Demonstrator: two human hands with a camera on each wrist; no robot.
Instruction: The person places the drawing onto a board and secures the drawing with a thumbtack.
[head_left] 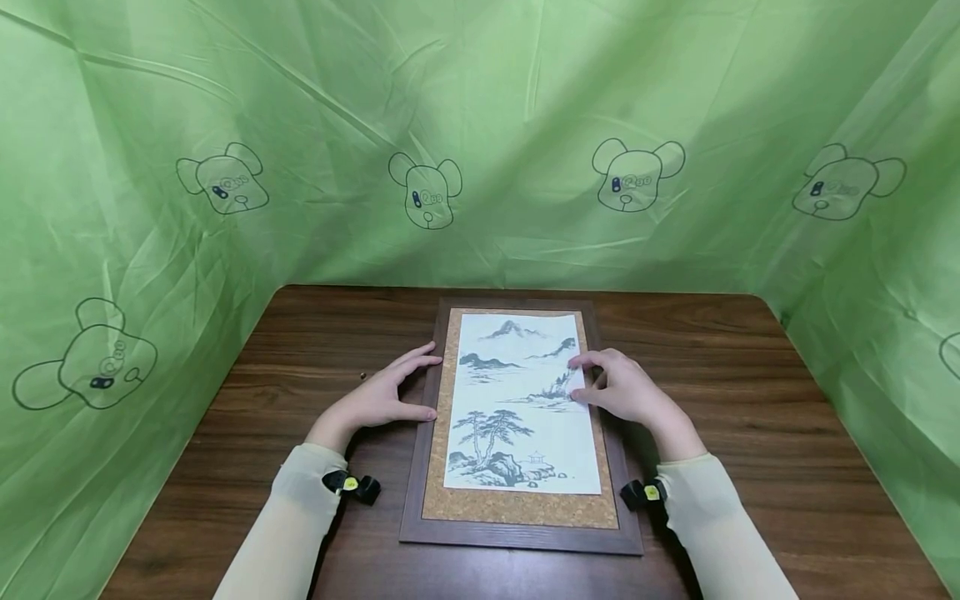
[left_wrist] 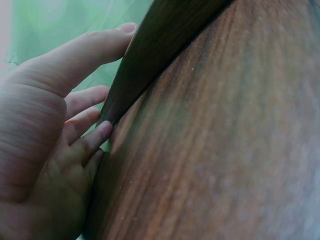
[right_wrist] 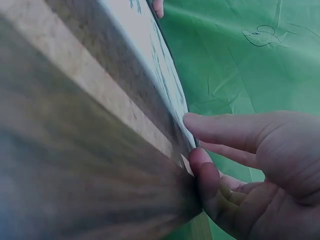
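In the head view, a sheet of white paper [head_left: 480,392] printed with a grey ink landscape of mountains, pines and a pavilion lies on a cork board [head_left: 517,508] with a dark wooden frame [head_left: 525,537]. My left hand [head_left: 378,396] spreads along the frame's left side, thumb and fingertips touching its edge. My right hand [head_left: 622,387] reaches over the frame's right side, its thumb and forefinger apart on the sheet near its right edge. The right wrist view shows the thumb [right_wrist: 225,130] against the paper [right_wrist: 150,45], with bent fingers [right_wrist: 205,172] close below.
The framed board lies on a brown wood-grain table [head_left: 750,417]. A green curtain [head_left: 510,100] with bear-head outlines hangs around the back and sides. A tiny dark speck [head_left: 363,376] is left of the frame, near my left hand. Each wrist wears a black strap with a small device.
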